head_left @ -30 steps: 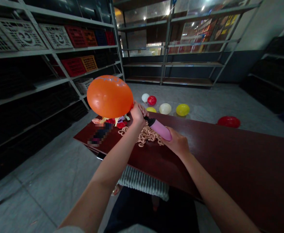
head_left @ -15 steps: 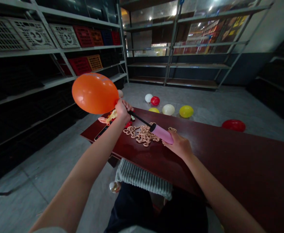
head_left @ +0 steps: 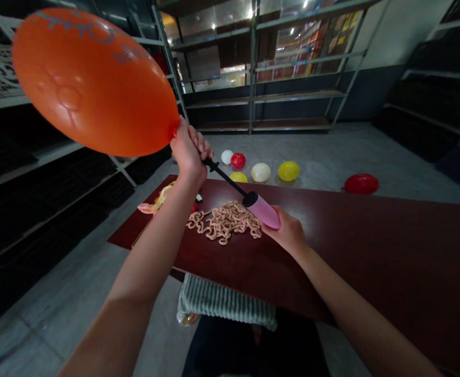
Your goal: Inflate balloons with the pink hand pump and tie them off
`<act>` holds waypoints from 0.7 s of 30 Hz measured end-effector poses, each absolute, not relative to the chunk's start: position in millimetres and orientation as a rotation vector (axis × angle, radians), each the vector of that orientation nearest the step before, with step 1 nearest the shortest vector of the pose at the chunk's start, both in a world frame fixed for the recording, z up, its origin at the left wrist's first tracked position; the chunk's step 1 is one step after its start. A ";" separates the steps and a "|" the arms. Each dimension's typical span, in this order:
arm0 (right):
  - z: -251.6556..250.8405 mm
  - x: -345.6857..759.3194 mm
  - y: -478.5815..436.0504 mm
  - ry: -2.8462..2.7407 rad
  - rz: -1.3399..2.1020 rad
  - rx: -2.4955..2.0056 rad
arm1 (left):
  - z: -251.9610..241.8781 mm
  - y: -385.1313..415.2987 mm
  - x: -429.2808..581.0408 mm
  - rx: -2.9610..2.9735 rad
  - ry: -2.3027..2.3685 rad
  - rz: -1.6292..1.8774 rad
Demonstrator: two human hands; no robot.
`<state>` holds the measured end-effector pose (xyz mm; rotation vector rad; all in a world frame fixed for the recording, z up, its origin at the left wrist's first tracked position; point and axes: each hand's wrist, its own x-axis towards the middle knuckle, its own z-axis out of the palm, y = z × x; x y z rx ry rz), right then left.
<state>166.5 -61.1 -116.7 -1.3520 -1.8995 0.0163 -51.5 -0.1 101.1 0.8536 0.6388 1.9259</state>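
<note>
A large inflated orange balloon (head_left: 100, 89) with printed lettering fills the upper left. My left hand (head_left: 189, 149) is closed round its neck and the end of the pump beside it, so the joint between them is hidden. From there a black rod runs down to the pink barrel of a hand balloon pump (head_left: 266, 211). My right hand (head_left: 287, 230) wraps the barrel's lower end. Below the pump, a heap of tan chain-like links (head_left: 230, 220) lies on the dark red table (head_left: 332, 251). Uninflated balloons (head_left: 161, 196) lie at its left end, partly behind my left forearm.
Beyond the table, inflated balloons lie on the floor, among them a yellow one (head_left: 288, 170), a cream one (head_left: 260, 172) and a red one (head_left: 361, 184). Metal shelving (head_left: 251, 99) stands behind. A ribbed grey-green cloth (head_left: 226, 302) sits at the table's near edge, above my lap.
The orange balloon has grown clearly larger, and its lettering now shows. My left hand has moved up and left with it. More of the pump's rod shows between my hands, and the view has shifted.
</note>
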 end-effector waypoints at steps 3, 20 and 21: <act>-116.2 170.7 -58.5 -1.858 0.075 -1.406 | 100.7 5.6 -26.5 0.814 0.647 1.895; -110.9 177.7 -52.8 -1.949 0.084 -1.493 | -0.4 9.3 25.0 0.612 0.667 1.828; -111.2 179.8 -52.0 -1.979 0.066 -1.485 | -3.7 8.4 21.7 0.590 0.661 1.835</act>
